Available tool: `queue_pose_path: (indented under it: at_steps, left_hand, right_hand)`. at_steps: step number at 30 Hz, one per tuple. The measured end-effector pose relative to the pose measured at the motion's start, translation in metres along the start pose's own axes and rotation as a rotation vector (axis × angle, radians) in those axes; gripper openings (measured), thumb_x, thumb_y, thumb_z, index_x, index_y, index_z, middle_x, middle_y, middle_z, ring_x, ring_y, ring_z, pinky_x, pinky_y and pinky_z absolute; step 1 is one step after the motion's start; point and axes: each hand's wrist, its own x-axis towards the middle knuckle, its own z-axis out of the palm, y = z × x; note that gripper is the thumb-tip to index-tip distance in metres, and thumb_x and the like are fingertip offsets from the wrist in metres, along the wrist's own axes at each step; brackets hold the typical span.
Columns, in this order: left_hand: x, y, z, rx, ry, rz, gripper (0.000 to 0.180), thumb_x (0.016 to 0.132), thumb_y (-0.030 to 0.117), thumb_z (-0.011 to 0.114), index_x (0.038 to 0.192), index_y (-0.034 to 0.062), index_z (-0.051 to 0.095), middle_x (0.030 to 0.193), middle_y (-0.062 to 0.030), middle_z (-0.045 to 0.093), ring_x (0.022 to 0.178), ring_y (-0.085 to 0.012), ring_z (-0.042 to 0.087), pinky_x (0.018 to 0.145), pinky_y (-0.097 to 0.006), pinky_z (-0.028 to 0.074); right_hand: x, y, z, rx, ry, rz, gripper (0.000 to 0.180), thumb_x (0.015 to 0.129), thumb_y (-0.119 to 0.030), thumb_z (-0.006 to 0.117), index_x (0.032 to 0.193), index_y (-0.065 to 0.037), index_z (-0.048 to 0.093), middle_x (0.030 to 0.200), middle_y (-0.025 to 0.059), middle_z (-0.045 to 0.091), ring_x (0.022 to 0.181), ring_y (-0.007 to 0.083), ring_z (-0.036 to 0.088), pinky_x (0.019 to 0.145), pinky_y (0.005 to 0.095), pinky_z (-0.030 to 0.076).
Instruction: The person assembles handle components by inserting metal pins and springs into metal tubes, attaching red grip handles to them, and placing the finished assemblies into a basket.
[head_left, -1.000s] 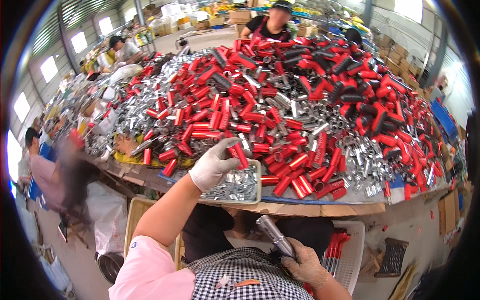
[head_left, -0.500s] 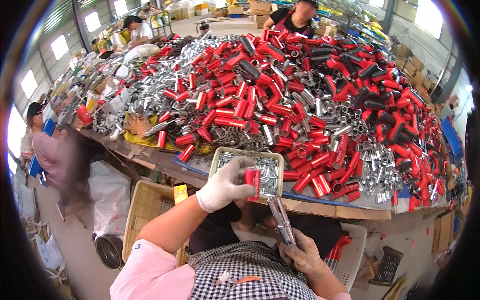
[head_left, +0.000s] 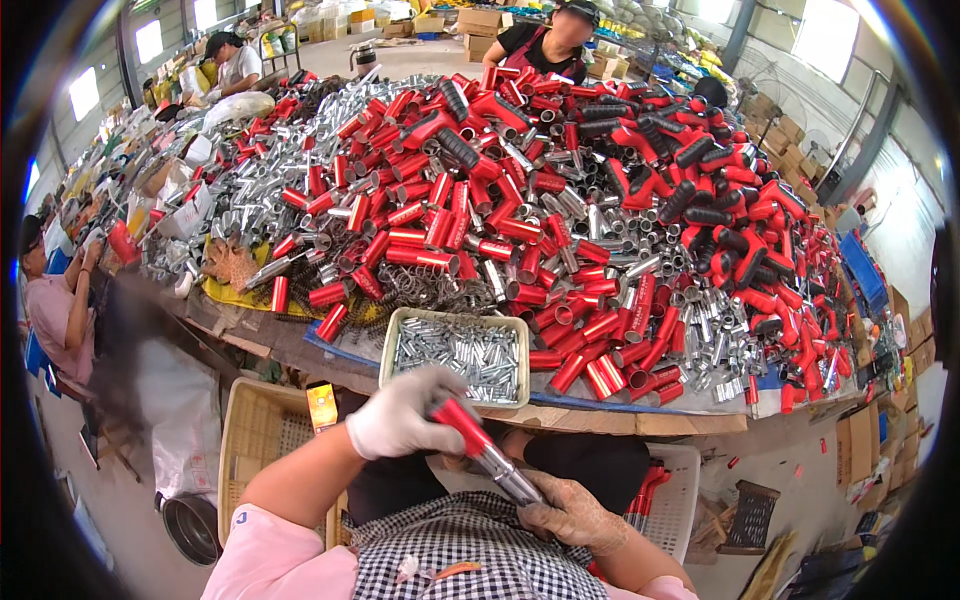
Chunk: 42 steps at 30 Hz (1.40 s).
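Observation:
My left hand point(head_left: 400, 415), in a white glove, is closed around a short red tube point(head_left: 460, 426). Closed as well, my right hand point(head_left: 572, 515) grips the lower end of a shiny metal tube point(head_left: 508, 474). The two pieces meet end to end on a slant above my lap; whether the red one is pushed over the metal one or only touches it, I cannot tell. Just beyond my left hand, a cream tray point(head_left: 386, 362) full of small silver pins point(head_left: 460, 358) sits at the table's near edge.
A big heap of red tubes point(head_left: 425, 258), metal tubes and red parts with black grips point(head_left: 690, 200) covers the table. Below stand a cream basket point(head_left: 232, 440) with a yellow item point(head_left: 321, 407) and a white crate point(head_left: 682, 490). Co-workers sit left and across.
My left hand has come down with the red tube, and my right hand has tilted the metal tube to the left. The two tubes, apart before, now meet.

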Motion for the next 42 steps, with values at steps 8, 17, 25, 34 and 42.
queue_pose_path:
  at_steps: [8, 17, 25, 34, 42]
  left_hand:
    - [-0.009, -0.032, 0.042, -0.714, 0.094, 0.061, 0.073, 0.08, 0.036, 0.08, 0.13, -0.0022, 0.044, 0.112, -0.0177, 0.065, 0.096, -0.02, 0.065, 0.085, -0.033, 0.052]
    - [-0.045, -0.05, 0.029, -0.626, 0.165, 0.203, 0.07, 0.098, 0.053, 0.048, 0.14, -0.0011, 0.036, 0.111, -0.0115, 0.06, 0.095, -0.0165, 0.06, 0.085, -0.03, 0.049]
    - [-0.101, -0.087, 0.01, -0.6, 0.57, 0.381, 0.054, 0.102, 0.043, 0.041, 0.136, 0.0005, 0.038, 0.099, -0.016, 0.062, 0.088, -0.0235, 0.061, 0.077, -0.034, 0.049]
    - [-0.119, -0.092, -0.007, -0.834, 0.445, 0.138, 0.034, 0.101, 0.033, 0.049, 0.117, 0.0038, 0.047, 0.091, -0.0135, 0.06, 0.1, -0.0308, 0.06, 0.093, -0.045, 0.045]
    - [-0.118, -0.076, 0.002, -1.107, 0.356, -0.008, 0.035, 0.096, 0.048, 0.051, 0.113, 0.0171, 0.051, 0.077, -0.0008, 0.048, 0.063, -0.0182, 0.051, 0.055, -0.036, 0.045]
  right_hand:
    - [0.025, -0.014, 0.03, 0.606, -0.085, -0.004, 0.076, 0.09, -0.057, 0.061, 0.135, 0.0, 0.042, 0.08, 0.0037, 0.055, 0.064, 0.0088, 0.049, 0.059, 0.0221, 0.04]
    - [0.081, -0.024, 0.056, 0.461, -0.323, 0.014, 0.067, 0.092, -0.058, 0.054, 0.124, 0.001, 0.05, 0.103, 0.0115, 0.064, 0.096, 0.0241, 0.063, 0.085, 0.0345, 0.05]
    - [0.157, -0.04, 0.082, -0.257, -0.535, -0.106, 0.041, 0.1, -0.038, 0.048, 0.102, 0.001, 0.061, 0.086, 0.0186, 0.063, 0.082, 0.0273, 0.061, 0.077, 0.042, 0.049]
    - [0.178, -0.08, 0.074, -0.777, -0.838, -0.338, 0.053, 0.097, -0.049, 0.045, 0.103, 0.001, 0.062, 0.092, 0.0285, 0.064, 0.09, 0.0439, 0.062, 0.081, 0.0483, 0.051]
    - [0.304, -0.153, 0.033, -1.793, -0.034, -0.687, 0.016, 0.081, -0.014, 0.059, 0.092, -0.008, 0.069, 0.096, 0.0102, 0.066, 0.102, 0.028, 0.061, 0.084, 0.0406, 0.047]
